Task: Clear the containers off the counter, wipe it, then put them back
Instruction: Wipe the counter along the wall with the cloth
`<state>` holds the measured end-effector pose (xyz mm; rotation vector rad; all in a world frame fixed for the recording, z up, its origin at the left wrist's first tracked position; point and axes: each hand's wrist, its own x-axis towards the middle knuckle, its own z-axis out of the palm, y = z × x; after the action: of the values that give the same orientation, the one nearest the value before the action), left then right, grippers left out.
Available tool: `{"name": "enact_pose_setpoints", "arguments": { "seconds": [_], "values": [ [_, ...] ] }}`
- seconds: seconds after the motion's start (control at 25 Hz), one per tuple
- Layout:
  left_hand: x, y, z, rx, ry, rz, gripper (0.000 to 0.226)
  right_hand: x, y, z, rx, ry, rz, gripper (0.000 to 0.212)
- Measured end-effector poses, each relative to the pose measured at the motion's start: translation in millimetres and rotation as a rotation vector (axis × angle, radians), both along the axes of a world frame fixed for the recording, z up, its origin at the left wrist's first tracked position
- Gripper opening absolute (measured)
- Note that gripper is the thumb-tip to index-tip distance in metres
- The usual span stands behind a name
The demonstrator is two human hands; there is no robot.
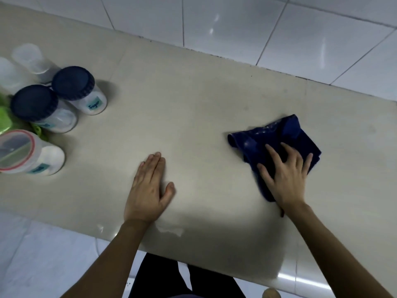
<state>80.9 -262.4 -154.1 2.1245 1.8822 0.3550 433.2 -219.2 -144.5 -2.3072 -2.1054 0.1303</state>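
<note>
My right hand [285, 175] lies flat with fingers spread on a crumpled dark blue cloth [268, 138], pressing it onto the beige counter [193, 104] at the right. My left hand [150, 188] rests palm down on the bare counter near the front edge, holding nothing. At the far left stand the containers: a clear jar with a dark blue lid labelled "Sugar" [74, 82], a second blue-lidded jar [34, 103] in front of it, and a clear jar with a red-rimmed lid [15, 150] nearest me. Two clear plastic containers [28, 57] stand behind them.
Something green [4, 119] shows at the left edge between the jars. A white tiled wall [279, 29] runs along the counter's far side. A small wet patch [171, 230] lies at the counter's front edge. White tiled floor [43, 254] is below.
</note>
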Motion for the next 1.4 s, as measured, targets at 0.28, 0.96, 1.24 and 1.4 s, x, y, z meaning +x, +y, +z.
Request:
{"name": "enact_pose_setpoints", "arguments": {
  "seconds": [0.28, 0.96, 1.24, 1.4],
  "values": [
    [-4, 6, -2, 0.01, -0.021, 0.018, 0.067, -73, 68, -9, -0.048, 0.058, 0.021, 0.072],
    [-4, 2, -7, -0.004, -0.02, 0.042, 0.068, -52, 79, -14, 0.077, 0.185, -0.048, 0.051],
    [-11, 3, -1, -0.014, 0.022, 0.029, 0.07, -101, 1, -13, 0.029, 0.177, 0.819, 0.034],
    [-9, 12, 0, 0.027, 0.005, 0.04, 0.069, 15, 37, -14, 0.087, 0.278, 0.262, 0.033]
  ]
}}
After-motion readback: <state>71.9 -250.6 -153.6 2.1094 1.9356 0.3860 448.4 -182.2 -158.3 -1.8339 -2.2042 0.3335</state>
